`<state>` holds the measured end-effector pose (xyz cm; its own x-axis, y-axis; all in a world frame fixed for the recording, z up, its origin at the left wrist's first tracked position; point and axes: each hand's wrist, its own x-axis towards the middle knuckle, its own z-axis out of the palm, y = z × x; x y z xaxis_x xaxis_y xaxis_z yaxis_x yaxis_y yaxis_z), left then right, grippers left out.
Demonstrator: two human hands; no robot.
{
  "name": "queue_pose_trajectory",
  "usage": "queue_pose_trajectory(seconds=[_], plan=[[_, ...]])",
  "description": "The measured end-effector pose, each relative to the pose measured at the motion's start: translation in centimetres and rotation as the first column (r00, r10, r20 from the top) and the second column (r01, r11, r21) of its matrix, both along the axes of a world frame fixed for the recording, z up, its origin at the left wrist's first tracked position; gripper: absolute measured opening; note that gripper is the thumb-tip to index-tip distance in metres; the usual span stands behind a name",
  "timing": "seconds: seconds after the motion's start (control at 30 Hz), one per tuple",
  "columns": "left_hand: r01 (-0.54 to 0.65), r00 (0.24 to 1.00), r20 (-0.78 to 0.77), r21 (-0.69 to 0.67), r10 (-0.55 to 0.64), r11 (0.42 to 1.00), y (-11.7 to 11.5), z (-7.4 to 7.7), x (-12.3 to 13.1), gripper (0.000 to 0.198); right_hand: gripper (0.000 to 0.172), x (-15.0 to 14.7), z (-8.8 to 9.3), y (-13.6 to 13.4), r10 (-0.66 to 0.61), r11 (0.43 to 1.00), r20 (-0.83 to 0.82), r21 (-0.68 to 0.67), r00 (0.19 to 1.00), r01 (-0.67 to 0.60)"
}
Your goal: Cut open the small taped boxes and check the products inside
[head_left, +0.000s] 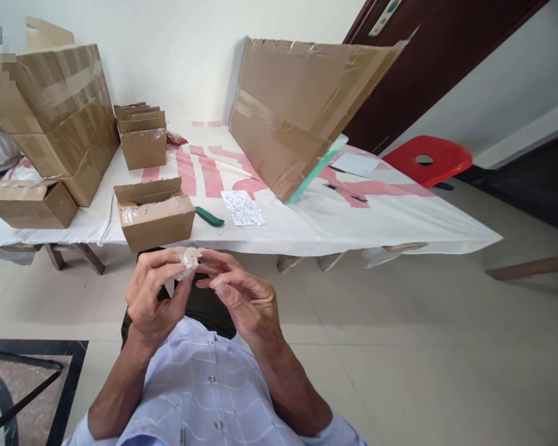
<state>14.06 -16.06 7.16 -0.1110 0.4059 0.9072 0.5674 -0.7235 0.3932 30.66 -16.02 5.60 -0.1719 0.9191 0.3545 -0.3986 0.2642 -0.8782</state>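
Plastic film, clear and crumpled, wraps the small packet (188, 261) held up between the two hands, with something pale showing at its top edge; what it is cannot be made out. The left hand (157, 286) has the packet pinched between thumb and fingers. The right hand (250, 298) has its fingers loosely curled, tips at the packet's right edge and thumb apart from it; whether they grip the film or only brush it, I cannot tell.

For good handling, the left fingers would do best to stay firm but light, low on the film, so the top edge is left free for the right fingertips. Film this thin probably slips and clings, so small, slow movements of the right fingers should serve better than a sharp tug, which might spill or flick out whatever is inside. Working above the lap is a risk; bringing the packet forward over the worktop (320, 230) would give anything dropped a surface to land on.

Just beyond the left fingers stands an open cardboard box (159, 226). Beyond the right fingers lie a green-handled cutter (209, 216), best left alone near such thin film, and a white sheet (243, 208) dotted with small shapes.
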Motion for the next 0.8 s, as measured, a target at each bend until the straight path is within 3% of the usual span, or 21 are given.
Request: queue_pose_trajectory(seconds=[0.07, 0.17, 0.27, 0.4, 0.5, 0.6, 0.67, 0.8], plan=[[-0.016, 0.996, -0.087, 0.033, 0.019, 0.999, 0.0, 0.1, 0.2, 0.027, 0.018, 0.1, -0.2, 0.0, -0.003, 1.0, -0.004, -0.019, 1.0, 0.003], [0.118, 0.982, -0.146, -0.039, -0.123, 0.992, -0.1, 0.2, 0.4, 0.027, 0.016, 0.2, -0.3, 0.1, -0.033, 0.999, 0.001, -0.013, 0.999, 0.033], [0.258, 0.959, -0.08, -0.135, -0.271, 0.956, -0.5, 0.5, 0.1, 0.023, 0.014, 0.4, -0.2, 0.3, -0.036, 0.999, 0.004, -0.005, 0.999, 0.036], [0.331, 0.943, 0.124, -0.263, -0.308, 0.906, -0.8, 1.1, -0.8, 0.029, 0.015, 0.6, 0.2, 0.5, -0.024, 1.0, 0.036, -0.01, 0.999, 0.024], [0.368, 0.928, 0.07, -0.334, -0.367, 0.868, -0.7, 1.7, -1.5, 0.037, 0.017, 0.9, 0.8, 0.6, -0.002, 1.0, 0.082, 0.006, 0.997, 0.001], [0.426, 0.894, 0.024, -0.351, -0.447, 0.834, -0.4, 2.1, -2.0, 0.025, 0.016, 1.1, 1.2, 0.7, 0.037, 0.999, 0.112, 0.018, 0.993, -0.04], [0.44, 0.891, 0.052, -0.348, -0.451, 0.828, -0.2, 2.1, -2.2, 0.019, 0.015, 1.2, 1.3, 0.8, 0.077, 0.997, 0.101, 0.009, 0.992, -0.078], [0.373, 0.927, 0.17, -0.308, -0.335, 0.875, -0.2, 1.7, -2.2, 0.019, 0.012, 1.1, 1.1, 0.7, 0.115, 0.993, 0.067, -0.018, 0.991, -0.114]])
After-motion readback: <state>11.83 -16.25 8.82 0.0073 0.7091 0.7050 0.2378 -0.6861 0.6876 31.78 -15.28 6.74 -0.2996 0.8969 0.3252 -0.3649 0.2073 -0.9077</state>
